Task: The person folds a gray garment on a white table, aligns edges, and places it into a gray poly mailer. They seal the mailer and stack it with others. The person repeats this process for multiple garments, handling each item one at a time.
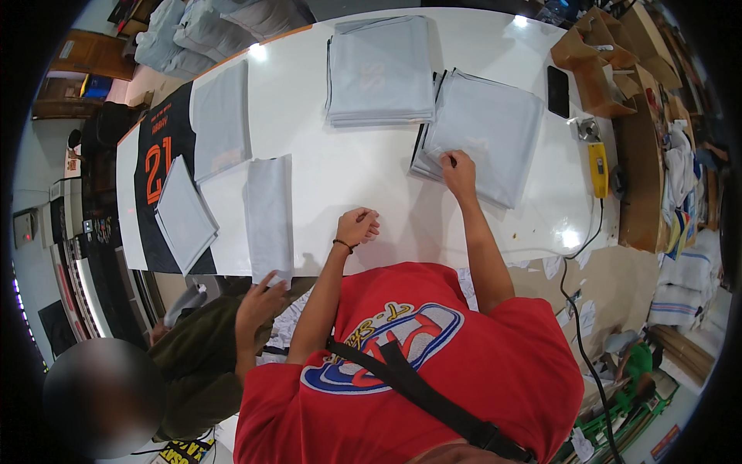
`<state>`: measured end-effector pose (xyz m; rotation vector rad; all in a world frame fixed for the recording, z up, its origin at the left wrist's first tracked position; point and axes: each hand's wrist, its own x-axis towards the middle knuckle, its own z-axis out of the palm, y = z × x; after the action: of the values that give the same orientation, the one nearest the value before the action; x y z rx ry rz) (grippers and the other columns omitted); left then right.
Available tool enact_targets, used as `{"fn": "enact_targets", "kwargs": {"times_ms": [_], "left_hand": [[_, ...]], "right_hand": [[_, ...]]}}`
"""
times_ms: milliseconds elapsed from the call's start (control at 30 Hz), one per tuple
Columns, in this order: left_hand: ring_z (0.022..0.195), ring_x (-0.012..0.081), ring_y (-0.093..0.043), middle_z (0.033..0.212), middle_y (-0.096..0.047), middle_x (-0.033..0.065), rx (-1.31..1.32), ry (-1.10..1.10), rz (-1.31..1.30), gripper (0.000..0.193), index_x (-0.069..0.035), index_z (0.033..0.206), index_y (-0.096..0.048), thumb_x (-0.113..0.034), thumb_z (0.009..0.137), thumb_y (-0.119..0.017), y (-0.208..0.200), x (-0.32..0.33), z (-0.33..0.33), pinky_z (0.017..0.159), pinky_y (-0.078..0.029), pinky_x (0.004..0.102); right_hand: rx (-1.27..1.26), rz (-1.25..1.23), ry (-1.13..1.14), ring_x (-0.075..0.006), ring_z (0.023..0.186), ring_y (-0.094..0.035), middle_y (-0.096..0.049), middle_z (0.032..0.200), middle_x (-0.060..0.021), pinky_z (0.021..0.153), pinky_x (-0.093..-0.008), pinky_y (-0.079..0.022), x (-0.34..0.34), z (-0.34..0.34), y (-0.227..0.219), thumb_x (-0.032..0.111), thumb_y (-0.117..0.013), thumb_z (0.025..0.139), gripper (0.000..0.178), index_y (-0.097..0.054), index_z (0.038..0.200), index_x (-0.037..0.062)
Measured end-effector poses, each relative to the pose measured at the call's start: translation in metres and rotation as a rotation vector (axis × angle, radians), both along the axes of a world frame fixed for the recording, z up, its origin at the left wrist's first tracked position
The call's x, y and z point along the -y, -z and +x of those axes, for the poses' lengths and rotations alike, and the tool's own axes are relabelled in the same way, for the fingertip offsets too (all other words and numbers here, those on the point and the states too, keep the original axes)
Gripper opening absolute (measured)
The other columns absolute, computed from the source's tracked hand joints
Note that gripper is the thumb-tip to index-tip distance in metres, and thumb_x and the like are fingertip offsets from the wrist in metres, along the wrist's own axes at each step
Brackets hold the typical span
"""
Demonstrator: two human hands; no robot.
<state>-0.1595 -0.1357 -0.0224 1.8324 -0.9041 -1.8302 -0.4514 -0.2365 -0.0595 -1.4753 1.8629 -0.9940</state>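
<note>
My right hand (459, 170) rests on a stack of light grey folded sheets (495, 127), fingers pinched at the top sheet near its left edge. Dark layers show along that stack's left side. Over the white table, my left hand (358, 226) hovers with fingers curled in and nothing visible in them. A dark band circles that wrist. Beyond, a second grey stack (379, 73) lies against the first one's corner. To the left of my left hand, a narrow folded grey piece (269, 209) reaches the near edge.
Beside me at left, another person's hand (260, 304) touches the narrow piece's near end. A black jersey (164, 139) with orange print lies under grey sheets (185, 216). At right are a phone (557, 90), a yellow corded tool (597, 170) and cardboard boxes (595, 39).
</note>
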Motion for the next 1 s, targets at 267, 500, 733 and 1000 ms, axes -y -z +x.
{"fn": "enact_targets", "kwargs": {"times_ms": [267,500,733,1000], "left_hand": [[0.065,0.0198,-0.064,0.076,-0.065,0.0102,0.654,-0.028,-0.694,0.021,0.001,0.091,-0.067,-0.02,0.093,-0.07,0.016,-0.01,0.019,0.056,-0.05,0.0328],[0.083,0.0301,-0.05,0.085,-0.054,0.0104,0.934,0.067,-1.051,0.02,-0.005,0.086,-0.057,-0.02,0.092,-0.069,0.043,-0.012,0.057,0.076,-0.043,0.0433],[0.088,0.0307,-0.048,0.091,-0.051,0.0093,1.034,0.123,-1.005,0.023,-0.007,0.087,-0.054,-0.024,0.091,-0.069,0.037,-0.008,0.051,0.079,-0.04,0.0446],[0.094,0.0336,-0.049,0.096,-0.052,0.0128,1.072,0.193,-0.871,0.024,-0.006,0.091,-0.055,-0.028,0.091,-0.066,0.035,-0.008,0.051,0.083,-0.04,0.0481]], "right_hand": [[0.192,-0.029,0.119,-0.0284,0.069,-0.062,-0.064,0.079,-0.0119,0.068,-0.0345,-0.049,-0.006,0.001,-0.021,-0.002,-0.061,0.086,0.015,-0.071,0.091,0.0068],[-0.14,-0.019,-0.263,-0.0279,0.082,-0.062,-0.063,0.087,-0.0077,0.072,-0.0408,-0.048,-0.011,0.004,-0.029,0.013,-0.075,0.078,0.009,-0.073,0.087,0.0124],[-0.327,-0.131,-0.2,-0.0299,0.095,-0.061,-0.063,0.09,-0.0051,0.075,-0.0466,-0.044,-0.011,0.01,-0.013,0.018,-0.077,0.078,0.009,-0.072,0.084,0.0153],[-0.394,-0.025,-0.073,-0.0307,0.1,-0.061,-0.065,0.095,-0.0061,0.08,-0.0499,-0.044,-0.005,0.021,-0.004,0.024,-0.07,0.084,0.01,-0.07,0.084,0.0141]]}}
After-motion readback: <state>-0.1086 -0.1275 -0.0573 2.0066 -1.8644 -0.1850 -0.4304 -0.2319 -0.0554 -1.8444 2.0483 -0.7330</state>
